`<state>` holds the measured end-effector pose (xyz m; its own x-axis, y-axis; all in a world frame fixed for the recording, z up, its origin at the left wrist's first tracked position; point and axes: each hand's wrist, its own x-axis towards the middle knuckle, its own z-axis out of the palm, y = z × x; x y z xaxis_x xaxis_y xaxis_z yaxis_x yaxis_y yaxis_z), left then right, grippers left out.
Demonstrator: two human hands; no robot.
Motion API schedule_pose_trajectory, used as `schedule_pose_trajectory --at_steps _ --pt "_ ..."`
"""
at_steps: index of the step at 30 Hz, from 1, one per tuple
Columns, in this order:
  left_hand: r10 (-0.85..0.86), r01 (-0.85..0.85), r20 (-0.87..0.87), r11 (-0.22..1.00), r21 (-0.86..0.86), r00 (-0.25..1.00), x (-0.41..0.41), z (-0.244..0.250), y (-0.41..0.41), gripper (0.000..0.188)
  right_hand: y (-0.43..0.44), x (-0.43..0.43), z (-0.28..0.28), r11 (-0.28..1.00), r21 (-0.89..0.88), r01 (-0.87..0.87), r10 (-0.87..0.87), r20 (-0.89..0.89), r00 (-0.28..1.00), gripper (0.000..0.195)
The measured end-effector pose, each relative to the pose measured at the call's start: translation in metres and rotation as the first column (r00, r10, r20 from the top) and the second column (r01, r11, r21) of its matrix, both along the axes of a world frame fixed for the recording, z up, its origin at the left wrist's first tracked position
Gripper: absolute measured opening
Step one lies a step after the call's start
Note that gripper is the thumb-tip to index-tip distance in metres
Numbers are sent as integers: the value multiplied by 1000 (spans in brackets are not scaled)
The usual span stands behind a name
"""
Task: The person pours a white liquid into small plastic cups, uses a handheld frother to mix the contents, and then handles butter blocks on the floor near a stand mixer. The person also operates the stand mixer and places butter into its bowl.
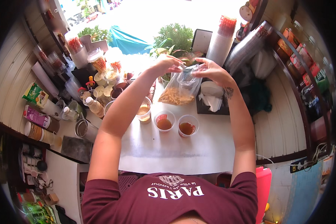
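Observation:
Both arms reach out over the white counter. A clear plastic bag [182, 86], its lower part filled with thin golden-brown sticks, is held by its top edges. My left hand [168, 63] pinches the left side of the bag's mouth, and my right hand [211, 70] grips the right side. Nearer to me stand two plastic cups with red print, the left cup [164, 121] and the right cup [188, 126], each partly filled with brown liquid. Beside my left forearm is another cup [144, 112] with tan contents.
A black tissue holder [212, 110] stands right of the bag, before tall stacks of plastic cups [220, 42]. Bottles [94, 105], jars and a metal pitcher [85, 128] crowd the left side. Potted plants [173, 37] line the bright opening. Shelves with packages [299, 56] rise at right.

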<state>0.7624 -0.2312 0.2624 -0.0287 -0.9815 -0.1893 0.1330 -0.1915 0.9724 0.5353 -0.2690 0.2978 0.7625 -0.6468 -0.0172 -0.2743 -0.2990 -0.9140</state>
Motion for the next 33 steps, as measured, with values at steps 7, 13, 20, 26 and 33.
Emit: schedule_pose_trajectory --at_steps 7,13,20,26,33 --pt "-144 104 -129 956 -275 981 -28 124 27 27 32 22 72 421 -906 51 -325 -98 941 87" --pt "-133 250 224 712 -656 966 -34 203 125 54 47 -13 169 550 -812 194 97 293 951 29" --pt "-209 422 375 588 -690 903 -37 96 163 143 110 -7 187 559 -769 -309 726 275 630 24" --pt "-508 483 124 675 -557 852 -32 14 250 113 209 62 127 566 -595 -571 761 113 638 30" --pt "-669 455 -316 711 -536 673 -3 -43 340 75 275 125 49 746 -583 -320 484 146 863 20"
